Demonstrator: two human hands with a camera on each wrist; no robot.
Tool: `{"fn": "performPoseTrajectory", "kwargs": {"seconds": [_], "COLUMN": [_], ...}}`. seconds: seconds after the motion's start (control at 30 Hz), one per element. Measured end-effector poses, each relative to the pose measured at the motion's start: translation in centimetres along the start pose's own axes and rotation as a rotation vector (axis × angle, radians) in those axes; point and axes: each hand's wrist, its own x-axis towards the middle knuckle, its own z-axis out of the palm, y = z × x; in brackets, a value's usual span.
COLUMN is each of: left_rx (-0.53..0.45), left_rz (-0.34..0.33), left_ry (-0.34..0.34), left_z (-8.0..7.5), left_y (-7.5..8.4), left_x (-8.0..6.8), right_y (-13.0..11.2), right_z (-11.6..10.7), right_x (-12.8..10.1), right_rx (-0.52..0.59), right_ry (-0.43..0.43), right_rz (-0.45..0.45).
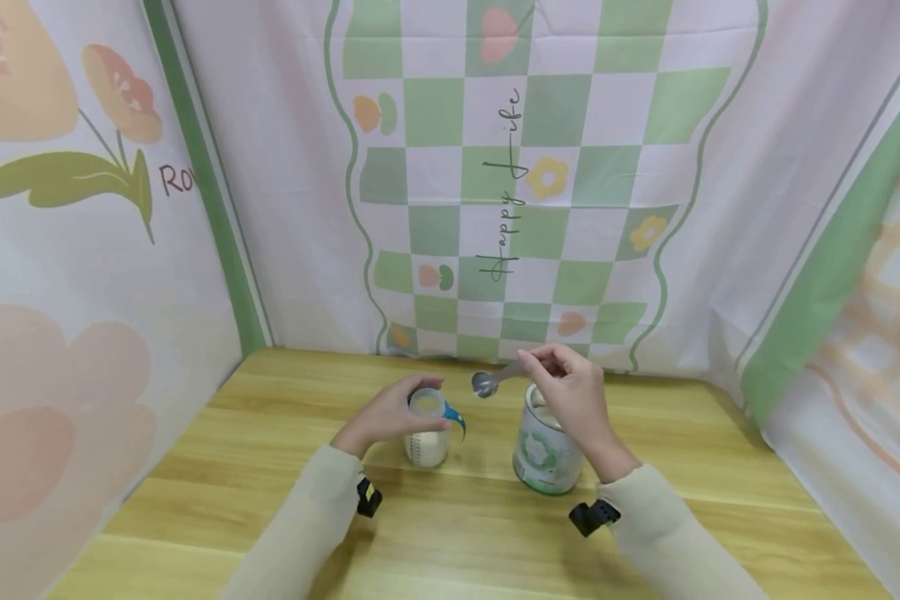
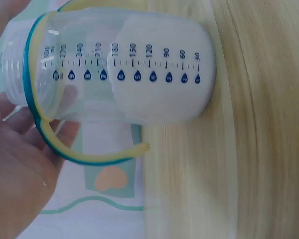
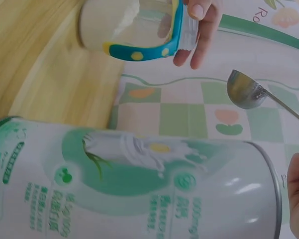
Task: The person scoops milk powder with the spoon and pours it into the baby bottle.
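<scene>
My left hand [image 1: 393, 414] curls around the neck of a clear baby bottle [image 2: 159, 64], which stands upright on the table. The bottle has no lid on, blue-and-yellow handles [image 3: 139, 53] and a printed scale; pale contents reach about the 180 mark. With thumb and fingers my right hand [image 1: 576, 400] pinches the handle of a metal measuring spoon [image 1: 484, 383]. Its round bowl hangs in the air between the bottle and a white-and-green milk powder can [image 1: 543, 454]. Pale powder shows inside the uncovered can, partly hidden by the right hand.
The wooden table [image 1: 450, 542] extends to the printed curtain [image 1: 495, 208] behind the bottle and can. Fabric walls stand at the left [image 1: 105, 275] and right. Black devices are strapped at both wrists.
</scene>
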Motion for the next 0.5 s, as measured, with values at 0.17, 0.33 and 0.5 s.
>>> {"fn": "performPoseTrajectory", "kwargs": {"seconds": [0.17, 0.33, 0.5], "left_rx": [-0.006, 0.023, 0.011], "left_rz": [0.053, 0.114, 0.172], "left_ry": [0.027, 0.054, 0.079], "left_z": [0.3, 0.6, 1.0], "left_y": [0.6, 1.5, 2.9], "left_x": [0.6, 1.1, 1.7], "right_y": [0.3, 0.5, 2.2], "right_z": [-0.7, -1.5, -2.7], "right_x": [0.2, 0.5, 0.9], "right_rx": [-0.001, -0.022, -0.038], "right_ry": [0.052, 0.091, 0.133], "right_rz": [-0.01, -0.017, -0.021]}}
